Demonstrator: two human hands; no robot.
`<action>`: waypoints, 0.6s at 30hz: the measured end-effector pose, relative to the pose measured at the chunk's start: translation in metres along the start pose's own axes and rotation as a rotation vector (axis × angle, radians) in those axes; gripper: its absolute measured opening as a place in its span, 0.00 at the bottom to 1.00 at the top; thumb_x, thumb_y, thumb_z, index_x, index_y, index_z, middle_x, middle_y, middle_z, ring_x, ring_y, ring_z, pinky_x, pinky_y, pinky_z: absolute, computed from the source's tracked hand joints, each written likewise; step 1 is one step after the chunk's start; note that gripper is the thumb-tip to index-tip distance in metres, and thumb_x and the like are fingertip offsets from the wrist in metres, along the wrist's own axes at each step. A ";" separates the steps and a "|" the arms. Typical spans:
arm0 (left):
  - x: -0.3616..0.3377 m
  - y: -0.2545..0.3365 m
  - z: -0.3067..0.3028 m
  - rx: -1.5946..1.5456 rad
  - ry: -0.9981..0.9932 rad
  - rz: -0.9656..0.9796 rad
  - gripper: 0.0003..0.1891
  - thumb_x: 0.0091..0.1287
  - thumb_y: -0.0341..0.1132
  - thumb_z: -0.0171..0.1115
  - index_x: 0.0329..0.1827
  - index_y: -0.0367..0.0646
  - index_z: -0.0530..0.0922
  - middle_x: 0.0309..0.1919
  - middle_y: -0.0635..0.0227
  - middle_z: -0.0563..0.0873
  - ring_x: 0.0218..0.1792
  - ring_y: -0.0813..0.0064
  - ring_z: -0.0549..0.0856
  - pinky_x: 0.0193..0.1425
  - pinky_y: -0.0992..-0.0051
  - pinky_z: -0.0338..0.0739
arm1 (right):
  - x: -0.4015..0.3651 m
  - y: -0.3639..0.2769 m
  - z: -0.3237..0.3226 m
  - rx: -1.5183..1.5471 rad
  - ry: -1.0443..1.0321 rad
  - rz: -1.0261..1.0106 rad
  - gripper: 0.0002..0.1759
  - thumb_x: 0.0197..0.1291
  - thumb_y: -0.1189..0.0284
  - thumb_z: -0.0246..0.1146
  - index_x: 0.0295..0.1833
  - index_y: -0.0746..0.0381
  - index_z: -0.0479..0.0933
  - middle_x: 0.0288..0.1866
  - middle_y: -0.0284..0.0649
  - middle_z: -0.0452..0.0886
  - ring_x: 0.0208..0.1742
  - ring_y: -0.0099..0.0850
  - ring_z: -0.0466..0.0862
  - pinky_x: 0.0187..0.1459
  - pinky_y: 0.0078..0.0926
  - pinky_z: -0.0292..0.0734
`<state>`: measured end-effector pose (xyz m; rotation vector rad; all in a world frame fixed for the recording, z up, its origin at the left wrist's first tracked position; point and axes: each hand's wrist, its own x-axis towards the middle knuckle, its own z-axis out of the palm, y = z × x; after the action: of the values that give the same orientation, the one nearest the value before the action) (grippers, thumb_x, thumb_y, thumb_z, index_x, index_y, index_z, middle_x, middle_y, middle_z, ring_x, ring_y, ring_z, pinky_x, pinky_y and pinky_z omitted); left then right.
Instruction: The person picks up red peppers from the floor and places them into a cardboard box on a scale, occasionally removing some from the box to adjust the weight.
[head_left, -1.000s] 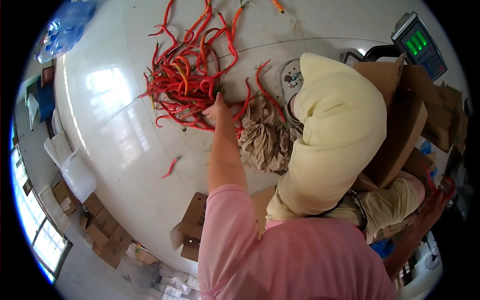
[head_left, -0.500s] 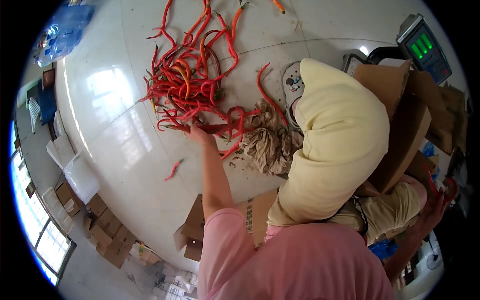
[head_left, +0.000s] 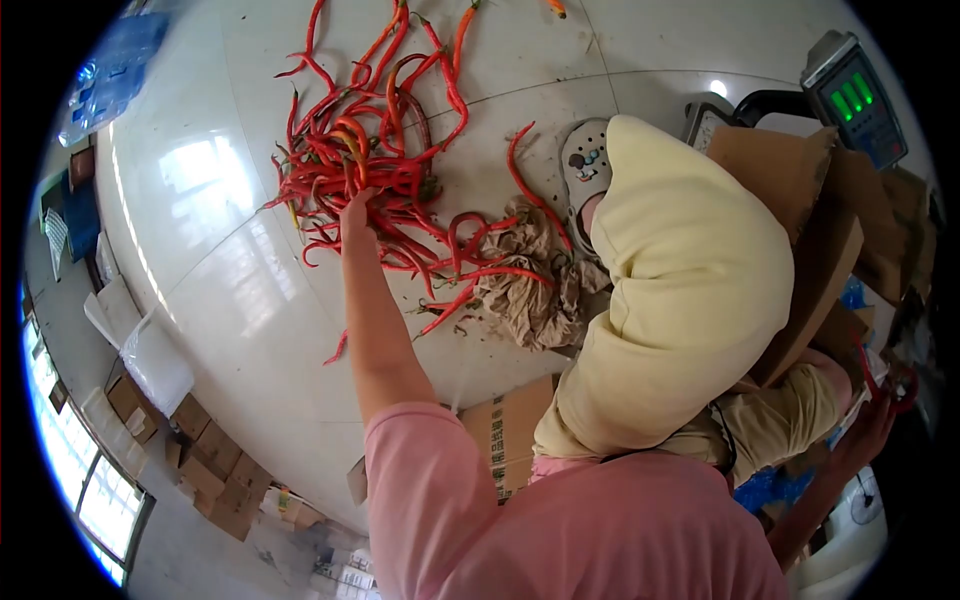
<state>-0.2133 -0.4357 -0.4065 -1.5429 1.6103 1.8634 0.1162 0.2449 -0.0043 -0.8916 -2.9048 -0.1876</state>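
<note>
A tangled pile of long red chili peppers (head_left: 400, 180), some of them orange, lies on the tiled floor. My left hand (head_left: 358, 208) reaches into its near side, fingers drawn together at a pepper and partly hidden among the others. Far to the right, beside my bent leg, my right hand (head_left: 872, 428) is closed on a red, curved, loop-like object (head_left: 904, 390) whose kind I cannot make out. Crumpled brown paper (head_left: 530, 290) lies at the right of the pile, with a few peppers over and beside it.
An open cardboard box (head_left: 815, 270) stands right of my leg, below a scale display (head_left: 855, 100) with green digits. My shoe (head_left: 586, 165) is beside a lone pepper. Flattened cardboard (head_left: 500, 430) lies near my body; more boxes (head_left: 225, 460) line the left wall.
My left hand has moved up and left, deeper into the pile. Peppers near the paper lie differently, one now across it. My right hand stays at the far right with the red object.
</note>
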 end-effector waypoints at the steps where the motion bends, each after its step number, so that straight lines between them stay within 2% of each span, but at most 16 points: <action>1: 0.005 0.000 -0.002 0.005 0.075 0.040 0.12 0.55 0.29 0.61 0.43 0.35 0.76 0.31 0.61 0.81 0.32 0.67 0.80 0.34 0.69 0.77 | 0.003 -0.007 -0.003 -0.100 -0.001 -0.018 0.21 0.65 0.74 0.52 0.64 0.62 0.66 0.61 0.48 0.68 0.55 0.38 0.77 0.49 0.30 0.77; 2: 0.013 -0.004 -0.006 -0.172 0.202 0.102 0.14 0.54 0.26 0.62 0.44 0.33 0.76 0.34 0.62 0.81 0.33 0.67 0.80 0.35 0.69 0.78 | 0.004 -0.015 -0.004 -0.134 0.000 -0.029 0.21 0.65 0.74 0.52 0.64 0.61 0.67 0.61 0.48 0.69 0.54 0.38 0.77 0.48 0.31 0.77; 5: 0.008 -0.006 -0.001 -0.362 0.460 0.182 0.16 0.53 0.24 0.62 0.46 0.31 0.75 0.37 0.60 0.81 0.35 0.66 0.81 0.39 0.68 0.80 | 0.009 -0.035 -0.006 -0.124 0.011 -0.039 0.20 0.66 0.72 0.52 0.63 0.61 0.68 0.60 0.48 0.69 0.53 0.39 0.78 0.46 0.32 0.77; 6: 0.016 -0.006 0.000 -0.427 0.451 0.157 0.17 0.52 0.23 0.63 0.46 0.31 0.75 0.40 0.58 0.81 0.37 0.64 0.81 0.42 0.67 0.81 | 0.011 -0.037 -0.005 -0.113 0.016 -0.034 0.20 0.66 0.72 0.52 0.63 0.61 0.68 0.60 0.48 0.69 0.52 0.40 0.78 0.46 0.33 0.78; 9: 0.030 -0.010 0.006 -0.475 0.138 0.136 0.24 0.49 0.25 0.68 0.51 0.32 0.73 0.45 0.57 0.79 0.37 0.61 0.82 0.43 0.67 0.81 | 0.010 -0.029 -0.007 -0.155 0.009 -0.020 0.21 0.66 0.71 0.51 0.63 0.62 0.67 0.61 0.48 0.69 0.53 0.40 0.77 0.47 0.35 0.77; 11: 0.025 0.003 0.033 -0.166 0.470 -0.020 0.46 0.45 0.34 0.75 0.66 0.40 0.57 0.60 0.56 0.65 0.52 0.57 0.75 0.47 0.65 0.80 | 0.008 -0.025 -0.008 -0.174 0.000 -0.023 0.21 0.67 0.70 0.51 0.64 0.62 0.66 0.61 0.48 0.69 0.54 0.41 0.77 0.48 0.35 0.77; 13: -0.014 0.018 0.076 0.092 0.748 -0.120 0.58 0.42 0.40 0.78 0.72 0.45 0.45 0.66 0.57 0.57 0.60 0.56 0.69 0.51 0.64 0.78 | 0.009 -0.030 -0.010 -0.170 -0.008 0.003 0.21 0.67 0.71 0.50 0.64 0.63 0.66 0.62 0.48 0.68 0.55 0.40 0.76 0.49 0.35 0.77; 14: -0.011 0.015 0.074 0.086 0.644 -0.172 0.66 0.40 0.44 0.79 0.73 0.52 0.32 0.70 0.58 0.47 0.66 0.55 0.59 0.55 0.63 0.76 | 0.010 -0.032 -0.010 -0.179 -0.008 0.003 0.21 0.67 0.71 0.50 0.64 0.63 0.66 0.62 0.48 0.68 0.55 0.40 0.76 0.50 0.34 0.77; 17: 0.000 0.004 0.093 0.292 0.783 -0.154 0.67 0.39 0.44 0.79 0.73 0.51 0.32 0.69 0.58 0.50 0.65 0.53 0.60 0.57 0.65 0.75 | 0.015 -0.032 -0.010 -0.216 -0.013 -0.014 0.21 0.66 0.74 0.50 0.64 0.64 0.66 0.62 0.48 0.67 0.56 0.39 0.75 0.50 0.31 0.77; 18: -0.006 0.005 0.097 0.390 0.808 -0.165 0.67 0.38 0.45 0.79 0.72 0.49 0.32 0.67 0.55 0.53 0.65 0.53 0.60 0.59 0.66 0.73 | 0.016 -0.030 -0.009 -0.221 -0.018 -0.006 0.21 0.66 0.76 0.51 0.64 0.64 0.66 0.63 0.47 0.67 0.57 0.39 0.75 0.51 0.31 0.77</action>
<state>-0.2671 -0.3548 -0.4144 -2.2766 1.8924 0.7747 0.0863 0.2281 0.0037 -0.9194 -2.9450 -0.5122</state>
